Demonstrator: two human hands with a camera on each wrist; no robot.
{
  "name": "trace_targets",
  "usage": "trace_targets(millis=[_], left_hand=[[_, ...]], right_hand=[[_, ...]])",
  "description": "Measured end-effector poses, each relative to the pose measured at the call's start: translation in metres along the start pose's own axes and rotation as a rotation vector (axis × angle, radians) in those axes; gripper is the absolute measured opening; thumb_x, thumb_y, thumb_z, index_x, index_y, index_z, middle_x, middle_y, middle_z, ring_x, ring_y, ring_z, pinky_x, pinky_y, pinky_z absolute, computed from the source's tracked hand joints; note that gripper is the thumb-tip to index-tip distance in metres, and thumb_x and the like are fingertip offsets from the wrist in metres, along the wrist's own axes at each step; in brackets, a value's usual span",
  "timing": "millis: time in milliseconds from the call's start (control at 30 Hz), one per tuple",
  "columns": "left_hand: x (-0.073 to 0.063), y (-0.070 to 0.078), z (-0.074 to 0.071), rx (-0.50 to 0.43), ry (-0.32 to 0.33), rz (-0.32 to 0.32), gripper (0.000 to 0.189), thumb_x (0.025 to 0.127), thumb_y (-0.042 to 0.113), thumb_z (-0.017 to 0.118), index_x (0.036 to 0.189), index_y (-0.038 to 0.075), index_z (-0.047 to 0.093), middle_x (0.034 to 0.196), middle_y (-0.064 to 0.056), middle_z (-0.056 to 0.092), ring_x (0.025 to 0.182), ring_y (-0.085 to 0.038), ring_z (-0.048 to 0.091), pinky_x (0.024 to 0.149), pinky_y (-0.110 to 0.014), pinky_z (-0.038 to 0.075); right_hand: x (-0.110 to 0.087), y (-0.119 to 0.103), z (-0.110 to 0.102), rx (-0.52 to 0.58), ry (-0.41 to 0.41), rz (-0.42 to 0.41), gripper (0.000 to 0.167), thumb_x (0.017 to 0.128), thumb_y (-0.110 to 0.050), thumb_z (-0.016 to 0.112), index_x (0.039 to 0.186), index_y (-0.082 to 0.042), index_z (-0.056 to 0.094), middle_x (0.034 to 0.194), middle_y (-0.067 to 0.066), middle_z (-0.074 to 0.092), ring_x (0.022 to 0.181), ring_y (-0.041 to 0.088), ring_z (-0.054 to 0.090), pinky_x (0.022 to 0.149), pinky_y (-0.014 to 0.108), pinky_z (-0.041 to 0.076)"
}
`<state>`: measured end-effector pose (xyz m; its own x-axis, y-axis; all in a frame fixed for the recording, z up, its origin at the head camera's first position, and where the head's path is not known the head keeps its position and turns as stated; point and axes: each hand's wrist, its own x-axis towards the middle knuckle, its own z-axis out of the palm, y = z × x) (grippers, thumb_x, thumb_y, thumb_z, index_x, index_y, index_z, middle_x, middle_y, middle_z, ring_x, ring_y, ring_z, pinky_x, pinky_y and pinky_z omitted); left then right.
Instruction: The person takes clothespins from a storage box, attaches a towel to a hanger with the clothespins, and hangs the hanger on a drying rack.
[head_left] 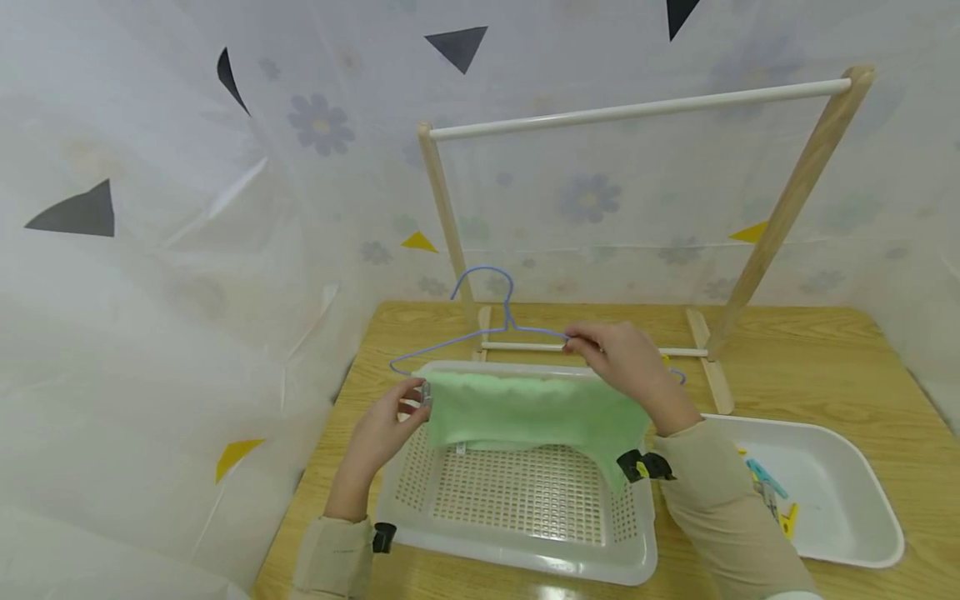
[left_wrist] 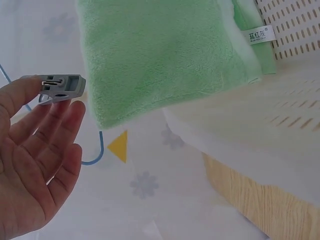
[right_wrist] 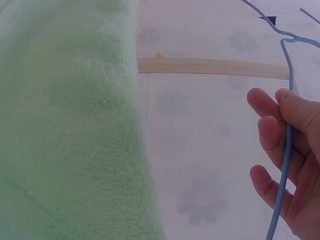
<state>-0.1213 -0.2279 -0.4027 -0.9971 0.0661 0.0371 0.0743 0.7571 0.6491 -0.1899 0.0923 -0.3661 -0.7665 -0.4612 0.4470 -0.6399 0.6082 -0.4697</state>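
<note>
A blue wire hanger (head_left: 450, 340) is held up over the basket by my right hand (head_left: 628, 363), which pinches its right shoulder between thumb and forefinger. From the hanger's lower part hangs a green towel (head_left: 517, 408), with a small white label (left_wrist: 259, 35) near its lower edge. My left hand (head_left: 381, 427) pinches a grey clothespin (left_wrist: 62, 86) close beside the towel's left edge, apart from the cloth in the left wrist view. Something small and yellow (head_left: 665, 361) shows by the hanger's right end, partly hidden behind my right hand.
Below the towel stands a cream plastic basket (head_left: 525, 560) with a perforated bottom. Right of it, a white tray (head_left: 840, 500) contains several clothespins (head_left: 767, 477). A wooden rack with a white top rod (head_left: 637, 110) stands behind on the wooden table (head_left: 825, 367).
</note>
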Motion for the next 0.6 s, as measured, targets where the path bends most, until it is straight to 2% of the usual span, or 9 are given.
trace_targets(millis=[100,267,600], left_hand=[[0.0,0.0,-0.001,0.006,0.021,0.014,0.04,0.086,0.02,0.061,0.123,0.01,0.051,0.103,-0.005,0.06,0.088,-0.021,0.06,0.068,-0.038,0.047],[0.001,0.003,-0.003,0.014,0.056,0.026,0.04,0.086,0.02,0.061,0.123,0.008,0.051,0.103,-0.005,0.06,0.09,-0.021,0.06,0.073,-0.04,0.047],[0.005,0.002,-0.003,-0.06,0.071,0.001,0.043,0.087,0.018,0.059,0.126,0.006,0.047,0.107,-0.006,0.058,0.09,-0.02,0.059,0.076,-0.038,0.046]], right_hand=[[0.0,-0.002,-0.004,-0.011,0.007,-0.009,0.011,0.088,-0.01,0.057,0.092,-0.011,0.067,0.076,-0.001,0.067,0.039,0.001,0.023,0.039,0.022,0.022],[0.0,-0.004,-0.009,-0.041,0.018,-0.02,0.01,0.087,-0.009,0.058,0.09,-0.012,0.067,0.074,-0.002,0.066,0.039,0.002,0.026,0.039,0.022,0.022],[-0.001,-0.004,-0.016,-0.043,0.027,-0.039,0.011,0.087,-0.007,0.057,0.091,-0.01,0.067,0.076,-0.003,0.067,0.038,0.002,0.024,0.038,0.022,0.022]])
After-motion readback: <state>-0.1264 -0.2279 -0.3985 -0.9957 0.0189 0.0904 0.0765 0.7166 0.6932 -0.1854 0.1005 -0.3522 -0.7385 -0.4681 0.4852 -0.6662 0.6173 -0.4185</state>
